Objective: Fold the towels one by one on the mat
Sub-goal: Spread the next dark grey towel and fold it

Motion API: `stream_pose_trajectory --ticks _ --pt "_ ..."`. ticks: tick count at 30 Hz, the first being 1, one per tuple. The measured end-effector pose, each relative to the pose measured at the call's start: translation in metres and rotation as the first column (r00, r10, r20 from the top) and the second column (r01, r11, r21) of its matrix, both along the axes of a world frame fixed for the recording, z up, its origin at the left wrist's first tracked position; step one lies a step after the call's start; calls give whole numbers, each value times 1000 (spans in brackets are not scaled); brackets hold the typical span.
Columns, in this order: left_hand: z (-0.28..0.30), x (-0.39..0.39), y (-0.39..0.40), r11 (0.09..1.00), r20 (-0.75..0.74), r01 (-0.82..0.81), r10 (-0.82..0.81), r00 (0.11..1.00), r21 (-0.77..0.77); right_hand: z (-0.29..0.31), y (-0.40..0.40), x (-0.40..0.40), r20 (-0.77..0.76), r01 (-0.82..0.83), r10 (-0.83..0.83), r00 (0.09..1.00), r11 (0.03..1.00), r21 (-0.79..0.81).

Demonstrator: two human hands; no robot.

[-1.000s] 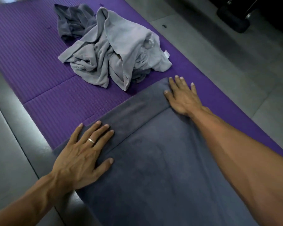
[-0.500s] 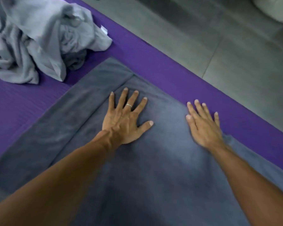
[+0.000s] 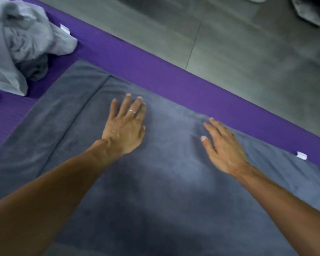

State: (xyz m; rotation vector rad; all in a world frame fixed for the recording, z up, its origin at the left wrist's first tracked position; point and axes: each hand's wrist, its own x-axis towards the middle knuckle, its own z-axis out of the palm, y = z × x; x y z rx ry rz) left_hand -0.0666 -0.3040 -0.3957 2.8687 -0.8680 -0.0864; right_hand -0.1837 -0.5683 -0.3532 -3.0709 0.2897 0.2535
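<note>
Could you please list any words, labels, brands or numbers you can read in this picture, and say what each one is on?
No text can be read.
White tag on the dark grey towel: too small and blurred to read.
White tag on the light grey towel: likewise unreadable.

Purple mat (image 3: 175, 80) on grey floor (image 3: 248, 52) carries dark towel (image 3: 174, 182)
</note>
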Motion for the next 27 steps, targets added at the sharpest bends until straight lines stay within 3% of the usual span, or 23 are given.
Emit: stream_pose_trajectory --ticks 2,4,6,8,10,13,16,18,19,21,24,27 --pt "11 -15 -37 978 20 201 -200 980 -54 -9 -2 -17 10 -4 4 1000 1000 -10" --pt "16 -28 -85 949 -63 301 -307 950 -99 -24 -3 -26 57 53 -55 997 998 36" --pt "14 -41 -129 961 -235 233 -263 936 -148 -36 -10 -34 23 70 -72 997 994 80" --pt "4 -52 -159 982 -344 72 -128 930 -172 -47 -41 -40 -25 12 -12 1000 1000 19" --pt "-9 -60 -174 991 -278 1 -37 960 -131 -53 -96 -43 -77 79 -83 994 995 -53" --pt "-18 -65 -177 1000 -121 24 -23 992 7 -46 -158 -37 -113 251 -264 958 961 -112" --pt "-18 -66 -178 997 -125 32 -22 992 77 -42 -134 -49 58 96 -93 994 995 -39" --pt "-18 -65 -179 994 -121 22 -9 993 102 -50 -115 -80 27 -116 115 993 993 2" --pt "-16 -65 -179 993 -123 14 0 992 114 -53 -118 -95 -23 -146 145 989 989 -9" --pt "-10 -72 -181 990 -119 5 12 993 139 -53 -154 -111 -37 21 -22 999 999 -38" --pt "4 -113 -204 998 -13 55 -55 998 2 -39 -210 -127 -56 293 -298 953 952 -90" --pt "6 -190 -250 957 -46 128 -145 988 -261 -33 -193 -155 65 145 -147 987 989 28"
